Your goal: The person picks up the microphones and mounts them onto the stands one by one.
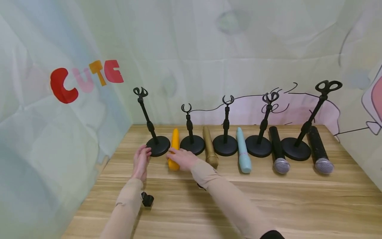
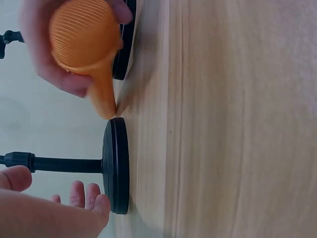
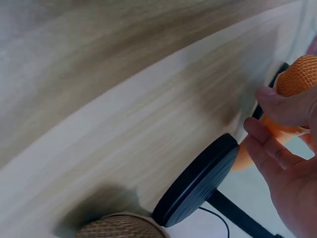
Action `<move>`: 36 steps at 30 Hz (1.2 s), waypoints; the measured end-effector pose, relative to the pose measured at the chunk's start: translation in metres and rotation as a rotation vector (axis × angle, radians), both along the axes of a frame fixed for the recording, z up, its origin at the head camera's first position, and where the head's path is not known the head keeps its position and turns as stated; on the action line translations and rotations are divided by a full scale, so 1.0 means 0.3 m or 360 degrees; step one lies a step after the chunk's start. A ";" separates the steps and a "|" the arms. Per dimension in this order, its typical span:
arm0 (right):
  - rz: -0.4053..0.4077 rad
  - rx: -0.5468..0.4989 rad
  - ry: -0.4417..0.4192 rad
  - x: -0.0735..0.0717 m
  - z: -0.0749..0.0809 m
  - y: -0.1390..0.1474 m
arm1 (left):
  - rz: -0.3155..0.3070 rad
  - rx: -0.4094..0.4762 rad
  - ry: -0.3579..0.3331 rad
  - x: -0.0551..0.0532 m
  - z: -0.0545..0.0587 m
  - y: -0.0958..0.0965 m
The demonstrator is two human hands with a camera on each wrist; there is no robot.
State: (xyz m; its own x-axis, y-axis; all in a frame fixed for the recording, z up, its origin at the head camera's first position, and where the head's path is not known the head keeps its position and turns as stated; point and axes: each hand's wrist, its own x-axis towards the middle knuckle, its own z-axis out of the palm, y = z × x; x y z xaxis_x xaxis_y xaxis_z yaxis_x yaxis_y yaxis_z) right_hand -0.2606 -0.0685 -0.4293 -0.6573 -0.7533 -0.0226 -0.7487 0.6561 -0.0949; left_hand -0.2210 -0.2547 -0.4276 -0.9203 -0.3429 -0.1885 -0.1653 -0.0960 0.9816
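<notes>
My right hand (image 1: pixel 184 159) grips an orange microphone (image 1: pixel 175 138) near its head, thumb on one side and fingers on the other. In the left wrist view the mesh head of this microphone (image 2: pixel 81 34) is raised, its handle sloping down toward the table. My left hand (image 1: pixel 141 162) is beside the round base of the leftmost black microphone stand (image 1: pixel 159 146), its fingers loosely bent and holding nothing. In the left wrist view, those fingers (image 2: pixel 78 194) are close to the pole and base. A second stand (image 1: pixel 193 145) is just right of the orange microphone.
Further right, a brown microphone (image 1: pixel 210 149), a light blue one (image 1: pixel 244 154) and two black ones (image 1: pixel 278 149) lie between more stands (image 1: pixel 225 145). A printed cloth (image 1: pixel 191 43) hangs behind the wooden table (image 1: pixel 268 202). A small black object (image 1: pixel 147 199) is by my left wrist.
</notes>
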 end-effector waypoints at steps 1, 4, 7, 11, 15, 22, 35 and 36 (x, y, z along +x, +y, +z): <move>0.0019 -0.0062 -0.0029 0.004 0.008 0.012 | 0.0010 0.0004 -0.0001 -0.003 -0.001 0.000; 0.0056 -0.0287 -0.0090 0.009 0.018 0.045 | 0.0035 0.0018 -0.0001 -0.010 -0.007 0.001; 0.0051 -0.0550 -0.0163 0.010 0.025 0.075 | 0.0046 0.0032 0.0002 -0.016 -0.008 0.006; 0.0017 -0.0908 -0.0276 0.013 0.032 0.111 | 0.0046 0.0026 -0.0002 -0.020 -0.003 0.013; -0.0016 -0.1228 -0.0358 0.022 0.032 0.154 | 0.0048 0.0014 -0.0016 -0.026 -0.002 0.018; -0.0126 -0.1642 -0.0671 0.072 0.049 0.254 | 0.0041 -0.0025 0.0003 -0.040 -0.014 0.014; -0.0116 -0.2029 -0.1205 0.192 0.063 0.489 | 0.0031 -0.0260 0.0050 -0.090 0.008 0.035; -0.0133 -0.2047 -0.1203 0.200 0.061 0.505 | 0.0033 -0.0271 0.0052 -0.096 0.011 0.037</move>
